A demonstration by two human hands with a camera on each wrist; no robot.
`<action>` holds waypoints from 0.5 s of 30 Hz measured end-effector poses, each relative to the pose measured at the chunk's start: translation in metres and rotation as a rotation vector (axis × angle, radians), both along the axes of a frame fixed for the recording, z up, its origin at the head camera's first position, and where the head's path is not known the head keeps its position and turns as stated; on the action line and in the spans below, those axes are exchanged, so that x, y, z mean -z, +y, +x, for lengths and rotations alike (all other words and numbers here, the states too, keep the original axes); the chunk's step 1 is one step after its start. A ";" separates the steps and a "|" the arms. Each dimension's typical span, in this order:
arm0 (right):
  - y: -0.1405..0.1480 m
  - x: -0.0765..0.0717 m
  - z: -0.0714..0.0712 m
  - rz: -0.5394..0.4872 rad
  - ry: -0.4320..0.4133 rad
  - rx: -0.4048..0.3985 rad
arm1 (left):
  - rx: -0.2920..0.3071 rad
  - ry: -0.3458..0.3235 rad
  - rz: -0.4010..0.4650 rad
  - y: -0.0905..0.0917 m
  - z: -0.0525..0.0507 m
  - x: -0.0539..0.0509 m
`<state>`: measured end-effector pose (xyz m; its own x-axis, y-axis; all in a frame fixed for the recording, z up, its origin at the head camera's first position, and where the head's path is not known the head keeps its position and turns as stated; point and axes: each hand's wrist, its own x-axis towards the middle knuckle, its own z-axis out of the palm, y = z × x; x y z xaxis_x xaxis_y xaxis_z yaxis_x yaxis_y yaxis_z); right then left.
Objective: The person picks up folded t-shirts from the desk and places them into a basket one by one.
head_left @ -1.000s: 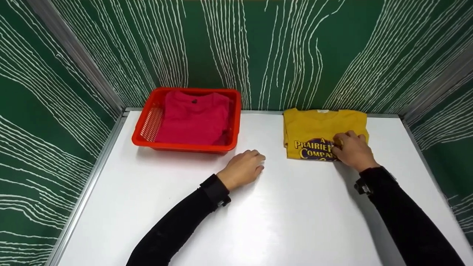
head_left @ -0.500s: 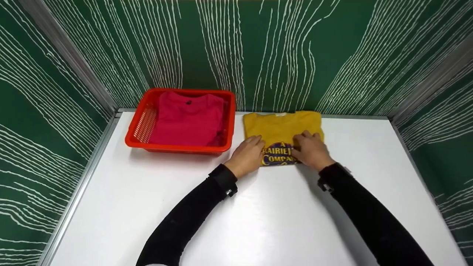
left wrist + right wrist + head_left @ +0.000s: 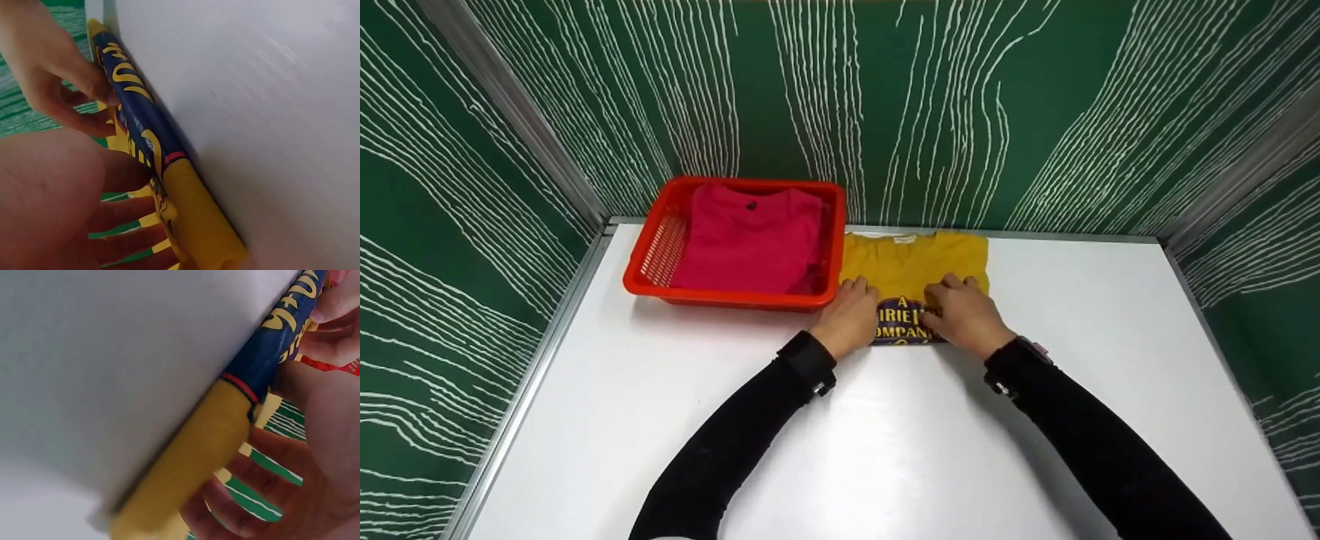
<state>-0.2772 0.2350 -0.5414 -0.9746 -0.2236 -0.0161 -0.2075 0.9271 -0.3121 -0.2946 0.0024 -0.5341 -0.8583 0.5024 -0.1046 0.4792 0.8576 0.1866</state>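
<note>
A folded yellow shirt [image 3: 911, 266] with a dark blue printed patch lies on the table right of the red basket. My left hand [image 3: 849, 315] rests on its left side, my right hand [image 3: 964, 315] on its right, both with relaxed fingers. The left wrist view shows spread fingers of my left hand [image 3: 50, 197] on the yellow shirt [image 3: 197, 208], its thumb touching the print. Seen from the right wrist, my right hand [image 3: 332, 439] lays spread fingers across the yellow shirt [image 3: 191, 450]. The shirt's layers form a thick rounded front edge.
A red basket [image 3: 739, 299] stands at the back left, holding a folded pink shirt [image 3: 750, 251]. Its right wall is right beside the yellow shirt. Green walls [image 3: 915, 112] with white lines enclose the white table [image 3: 885, 450] at the back and sides.
The yellow shirt has moved left to the basket, with my right hand on it. My left hand, earlier on the table beside the basket, is now on the shirt's left side.
</note>
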 end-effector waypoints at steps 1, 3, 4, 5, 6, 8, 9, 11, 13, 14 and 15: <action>0.001 -0.001 -0.002 -0.001 0.011 -0.002 | -0.005 -0.007 -0.003 0.001 -0.001 0.000; 0.005 -0.001 -0.007 0.002 0.038 0.003 | -0.016 -0.015 -0.003 0.004 -0.005 -0.001; 0.008 -0.001 -0.010 0.003 0.048 0.013 | -0.026 -0.015 0.003 0.005 -0.007 0.000; 0.011 -0.001 -0.014 0.009 0.053 0.021 | -0.036 -0.011 0.005 0.006 -0.010 0.000; 0.014 -0.001 -0.017 0.018 0.050 0.027 | -0.045 -0.005 0.000 0.008 -0.012 0.001; 0.021 -0.001 -0.024 0.045 0.023 0.032 | -0.069 0.002 -0.025 0.010 -0.016 0.005; 0.024 0.000 -0.027 0.058 0.002 0.034 | -0.079 0.005 -0.040 0.011 -0.018 0.006; 0.028 0.000 -0.031 0.072 -0.042 0.028 | -0.095 0.010 -0.072 0.012 -0.019 0.009; 0.031 0.000 -0.033 0.073 -0.074 0.019 | -0.109 0.014 -0.098 0.013 -0.019 0.012; 0.032 -0.001 -0.034 0.074 -0.080 0.015 | -0.115 0.020 -0.104 0.013 -0.018 0.012; 0.033 -0.001 -0.033 0.075 -0.086 0.014 | -0.122 0.026 -0.103 0.014 -0.017 0.013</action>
<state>-0.3107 0.2675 -0.5406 -0.9718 -0.2051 -0.1164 -0.1698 0.9511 -0.2580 -0.3119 0.0160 -0.5467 -0.9153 0.3822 -0.1269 0.3742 0.9236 0.0831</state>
